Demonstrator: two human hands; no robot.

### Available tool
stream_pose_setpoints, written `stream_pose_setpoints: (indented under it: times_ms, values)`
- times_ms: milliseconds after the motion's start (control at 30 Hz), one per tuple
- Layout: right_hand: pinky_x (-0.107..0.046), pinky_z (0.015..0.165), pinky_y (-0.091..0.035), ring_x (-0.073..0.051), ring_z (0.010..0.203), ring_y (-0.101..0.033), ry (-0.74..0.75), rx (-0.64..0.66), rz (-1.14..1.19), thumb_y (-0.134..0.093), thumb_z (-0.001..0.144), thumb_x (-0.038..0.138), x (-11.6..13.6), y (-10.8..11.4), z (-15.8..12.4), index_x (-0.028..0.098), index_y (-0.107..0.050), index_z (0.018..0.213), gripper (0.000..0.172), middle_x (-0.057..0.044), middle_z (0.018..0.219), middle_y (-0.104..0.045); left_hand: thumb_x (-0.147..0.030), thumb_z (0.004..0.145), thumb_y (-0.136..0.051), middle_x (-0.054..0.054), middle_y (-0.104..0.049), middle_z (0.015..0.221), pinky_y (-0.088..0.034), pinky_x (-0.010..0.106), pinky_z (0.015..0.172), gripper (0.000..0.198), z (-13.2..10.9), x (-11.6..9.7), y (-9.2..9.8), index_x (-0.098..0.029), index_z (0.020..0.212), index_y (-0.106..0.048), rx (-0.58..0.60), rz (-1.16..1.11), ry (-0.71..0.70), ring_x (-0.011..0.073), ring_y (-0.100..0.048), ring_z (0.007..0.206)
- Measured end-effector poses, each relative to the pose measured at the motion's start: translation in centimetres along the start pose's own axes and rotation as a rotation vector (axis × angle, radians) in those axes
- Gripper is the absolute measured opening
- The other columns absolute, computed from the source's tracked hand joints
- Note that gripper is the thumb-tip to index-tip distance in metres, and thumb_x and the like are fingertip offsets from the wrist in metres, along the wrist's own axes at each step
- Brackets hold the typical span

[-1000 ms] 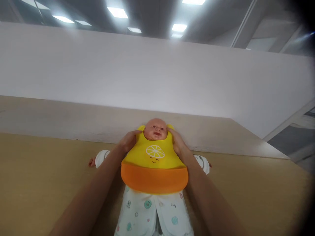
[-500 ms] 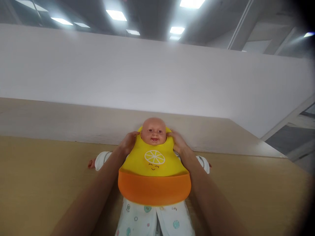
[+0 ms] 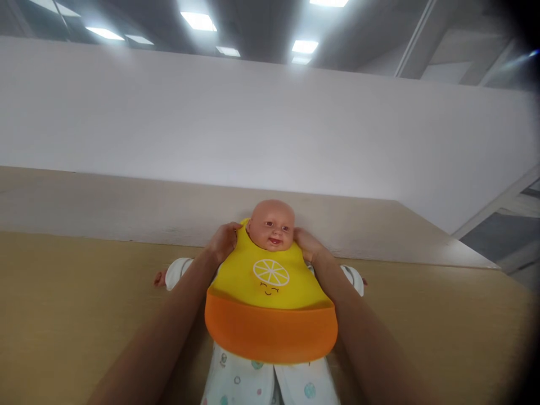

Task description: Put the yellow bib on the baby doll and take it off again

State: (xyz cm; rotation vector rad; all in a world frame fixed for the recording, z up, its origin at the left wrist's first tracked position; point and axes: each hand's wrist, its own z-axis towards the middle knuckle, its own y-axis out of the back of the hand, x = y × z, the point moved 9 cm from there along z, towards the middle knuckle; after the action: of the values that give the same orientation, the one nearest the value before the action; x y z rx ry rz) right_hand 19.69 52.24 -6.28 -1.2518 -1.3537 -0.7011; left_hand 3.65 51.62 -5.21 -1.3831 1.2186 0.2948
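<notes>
A baby doll point(image 3: 272, 225) in white patterned clothes lies on its back on a wooden table point(image 3: 63, 315). A yellow silicone bib point(image 3: 270, 281) with an orange catch pocket and a lemon print covers its chest. My left hand point(image 3: 223, 241) is closed on the bib's neck strap at the doll's left side. My right hand point(image 3: 307, 243) holds the strap on the other side of the doll's neck, its fingertips hidden behind the head. Both forearms run along the doll's body.
The table's far part is a paler raised ledge point(image 3: 126, 208) against a white wall point(image 3: 253, 124). The doll's arms stick out to both sides. Grey floor shows past the table's right edge point(image 3: 498, 247).
The bib has slid down the doll's chest toward me, and more of the head shows above it. Both hands stayed at the neck, shifting slightly behind it.
</notes>
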Motion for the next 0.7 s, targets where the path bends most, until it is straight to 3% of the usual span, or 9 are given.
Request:
stream_pose_setpoints:
  times_ms: [367, 533, 700]
  values:
    - [-0.037, 0.075, -0.053, -0.024, 0.079, -0.065, -0.026, 0.069, 0.083, -0.064, 0.068, 0.023, -0.1, -1.5, -0.5, 0.014, -0.068, 0.087, 0.021, -0.010, 0.084, -0.070, -0.026, 0.069, -0.065, 0.010, -0.073, 0.077, -0.053, 0.035, 0.070, 0.034, -0.5, 0.3, -1.5, -0.013, 0.101, -0.068, 0.007, 0.182, -0.012, 0.0258, -0.068, 0.069]
    - [-0.035, 0.074, -0.052, -0.022, 0.076, -0.064, 0.042, 0.044, 0.124, -0.065, 0.062, 0.018, 0.7, -1.2, -0.4, 0.015, -0.067, 0.090, 0.028, -0.007, 0.083, -0.070, -0.026, 0.062, -0.069, 0.009, -0.074, 0.082, -0.052, 0.036, 0.064, 0.031, 0.4, -0.7, 0.6, -0.015, 0.091, -0.071, -0.145, 0.503, -0.120, 0.0286, -0.067, 0.073]
    - [-0.032, 0.070, -0.051, -0.018, 0.067, -0.062, 0.081, 0.075, 0.144, -0.066, 0.059, 0.015, 1.0, -1.4, -0.4, 0.015, -0.065, 0.094, 0.035, -0.006, 0.080, -0.069, -0.026, 0.054, -0.075, 0.010, -0.073, 0.083, -0.053, 0.039, 0.068, 0.034, 1.3, -0.4, 2.3, -0.014, 0.085, -0.071, -0.194, 0.591, -0.157, 0.0313, -0.067, 0.079]
